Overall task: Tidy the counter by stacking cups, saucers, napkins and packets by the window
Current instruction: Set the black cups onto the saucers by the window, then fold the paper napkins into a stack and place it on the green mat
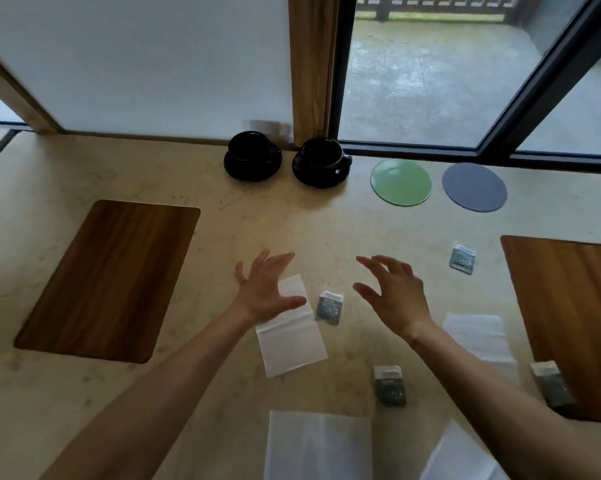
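Two black cups sit on black saucers by the window, one on the left (252, 155) and one on the right (321, 161). A green saucer (401, 182) and a grey saucer (474, 187) lie flat to their right. My left hand (266, 289) hovers open over a white napkin (294, 337). My right hand (394, 296) is open too, holding nothing. Between the hands lies a dark packet (329, 309). More packets lie at the right (462, 257), near the front (390, 386) and on the right mat (550, 384). More napkins lie at the front (318, 445) and at the right (479, 336).
Two wooden placemats rest on the beige stone counter, one at the left (108, 278) and one at the right (576, 317). A wooden post (309, 64) and dark window frames (521, 98) stand along the counter's far edge.
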